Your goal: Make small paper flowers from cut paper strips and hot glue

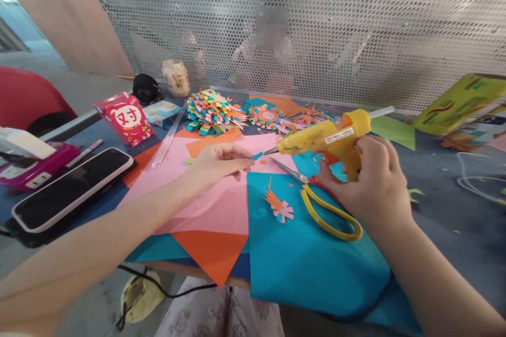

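Note:
My right hand is wrapped round the handle of a yellow hot glue gun, which has a clear glue stick in its back end. The gun's metal nozzle points left, at a small blue paper strip. Between the fingertips of my left hand that strip is pinched, above the pink paper sheet. Below the gun lie scissors with yellow and red handles, on a blue paper sheet. A small fringed paper flower in orange, pink and blue lies beside them.
Behind my hands stand a fringed multicoloured paper ball and a flat paper flower. Leftward are a phone, a purple power strip, a red packet and clear glue sticks. A perforated metal panel closes off the back.

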Tool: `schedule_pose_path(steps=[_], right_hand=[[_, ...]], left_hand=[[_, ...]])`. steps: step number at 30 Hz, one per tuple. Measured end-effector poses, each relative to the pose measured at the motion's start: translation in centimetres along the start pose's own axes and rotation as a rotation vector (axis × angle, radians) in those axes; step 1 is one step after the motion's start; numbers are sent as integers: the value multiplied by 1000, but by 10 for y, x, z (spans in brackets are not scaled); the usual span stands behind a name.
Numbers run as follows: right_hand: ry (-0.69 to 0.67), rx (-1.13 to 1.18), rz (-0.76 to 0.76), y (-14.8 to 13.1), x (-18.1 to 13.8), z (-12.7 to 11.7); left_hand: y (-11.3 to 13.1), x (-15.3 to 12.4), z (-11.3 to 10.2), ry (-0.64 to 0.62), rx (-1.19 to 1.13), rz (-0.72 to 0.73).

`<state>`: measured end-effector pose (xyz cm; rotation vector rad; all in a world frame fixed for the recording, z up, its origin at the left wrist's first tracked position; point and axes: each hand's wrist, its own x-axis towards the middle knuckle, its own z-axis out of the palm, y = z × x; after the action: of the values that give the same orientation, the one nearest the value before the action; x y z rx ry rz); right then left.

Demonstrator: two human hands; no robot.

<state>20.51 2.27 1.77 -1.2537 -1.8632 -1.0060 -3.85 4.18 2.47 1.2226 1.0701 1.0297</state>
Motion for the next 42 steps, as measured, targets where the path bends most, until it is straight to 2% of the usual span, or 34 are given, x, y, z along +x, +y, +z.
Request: schedule_pose_path(steps=[12, 21, 31, 42], right_hand=[[-5, -60, -37, -3, 2, -3], [-19, -27, -43, -2, 1, -4], [42, -52, -66, -2, 4, -7], [30, -62, -82, -2, 2, -7]], left_hand=[[-1, -1, -2, -27, -12, -5], [2, 0, 0, 9, -42, -14], [-3, 2, -5, 7, -17, 11], [-3, -1, -3, -14, 18, 39]])
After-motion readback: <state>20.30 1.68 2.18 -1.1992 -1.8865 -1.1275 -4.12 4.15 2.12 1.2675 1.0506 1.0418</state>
